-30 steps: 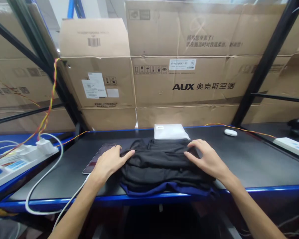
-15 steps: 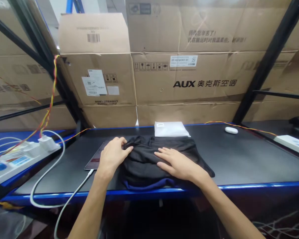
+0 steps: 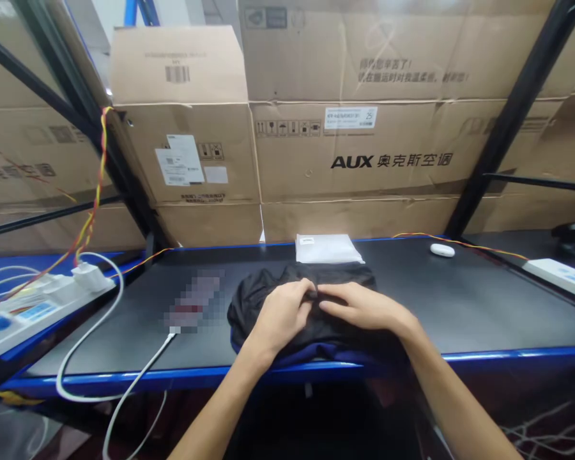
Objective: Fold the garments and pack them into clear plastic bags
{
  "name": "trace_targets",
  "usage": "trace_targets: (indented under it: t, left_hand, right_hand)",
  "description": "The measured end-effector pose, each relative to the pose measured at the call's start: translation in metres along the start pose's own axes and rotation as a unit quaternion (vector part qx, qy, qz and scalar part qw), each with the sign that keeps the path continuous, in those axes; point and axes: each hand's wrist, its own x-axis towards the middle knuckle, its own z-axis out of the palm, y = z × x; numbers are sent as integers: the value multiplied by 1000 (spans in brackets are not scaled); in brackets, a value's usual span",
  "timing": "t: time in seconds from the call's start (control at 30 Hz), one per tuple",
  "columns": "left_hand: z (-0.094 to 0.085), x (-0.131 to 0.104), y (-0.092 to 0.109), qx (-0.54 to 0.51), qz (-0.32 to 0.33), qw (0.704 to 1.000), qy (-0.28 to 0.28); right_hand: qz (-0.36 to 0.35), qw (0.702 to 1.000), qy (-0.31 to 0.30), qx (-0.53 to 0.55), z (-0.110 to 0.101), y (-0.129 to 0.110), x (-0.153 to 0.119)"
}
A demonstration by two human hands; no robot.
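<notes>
A black cloth garment (image 3: 253,294), bunched and creased, lies at the front of the dark tabletop, with dark blue fabric (image 3: 323,351) showing along its near edge. Its exact kind is not clear. My left hand (image 3: 280,316) is closed on a fold of the black cloth near the middle. My right hand (image 3: 371,310) rests on the right part of the cloth with fingers stretched out, their tips close to my left fingertips. Just behind the garment lies a flat white packet (image 3: 328,249) with a small label.
Left of the cloth lies a pixelated phone-like device (image 3: 194,303) with a white cable (image 3: 148,364) plugged in. Power strips (image 3: 43,303) stand at left and right. A small white case (image 3: 442,250) sits back right. Cardboard (image 3: 292,166) walls the rear; a blue edge (image 3: 483,358) borders the front.
My left hand has moved right, carrying the cloth's left side inward, so the garment is more bunched. My right hand has shifted slightly right, and the hands are now almost touching.
</notes>
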Motion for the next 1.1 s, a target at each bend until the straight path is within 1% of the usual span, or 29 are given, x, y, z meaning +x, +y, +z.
trace_targets:
  t: [0.07, 0.13, 0.2, 0.23, 0.33, 0.4, 0.47, 0.5, 0.57, 0.6, 0.63, 0.7, 0.77, 0.8, 0.9, 0.97, 1.1]
  left_hand:
    - [6, -1, 2, 12, 30, 999, -17]
    - [10, -1, 3, 12, 46, 999, -13]
    - [11, -2, 5, 7, 55, 998, -17]
    - [10, -2, 6, 5, 58, 998, -25]
    - [6, -3, 11, -12, 55, 997, -54]
    - [0, -2, 13, -44, 46, 996, -61]
    - [-8, -1, 11, -66, 28, 996, -44]
    - [-11, -1, 8, -56, 8, 998, -19]
    - [-18, 0, -1, 12, -63, 997, 45]
    - [-20, 0, -6, 53, -108, 991, 63]
    - [-22, 0, -12, 88, -150, 983, 63]
    - [-25, -1, -21, 116, -207, 971, 15]
    - [-25, -2, -25, 113, -216, 969, -32]
    - [-24, -3, -25, 116, -208, 970, -39]
    - [-19, -2, -20, 141, -171, 975, -22]
    - [-17, 1, -16, 149, -159, 976, -10]
    - [-17, 14, -3, 140, -176, 974, 5]
  right_hand:
    - [29, 999, 14, -20, -11, 11, -6]
    - [58, 995, 44, -63, -19, 24, -11]
    - [84, 987, 69, -117, -22, 36, -13]
    - [96, 983, 71, -136, -22, 41, -14]
    - [132, 980, 36, -145, -18, 50, -14]
    - [139, 981, 17, -133, -15, 52, -14]
    - [130, 984, 15, -122, -15, 53, -15]
    - [123, 986, 17, -115, -16, 53, -16]
    - [118, 988, 19, -97, -19, 52, -17]
    - [118, 989, 19, -88, -21, 52, -18]
    - [122, 989, 20, -80, -22, 52, -19]
    - [135, 988, 20, -74, -23, 53, -21]
    - [143, 987, 18, -76, -21, 55, -24]
    - [141, 987, 17, -75, -20, 57, -25]
    - [132, 989, 28, -59, -18, 61, -32]
    - [131, 989, 43, -46, -21, 63, -37]
    - [144, 987, 67, -32, -34, 72, -49]
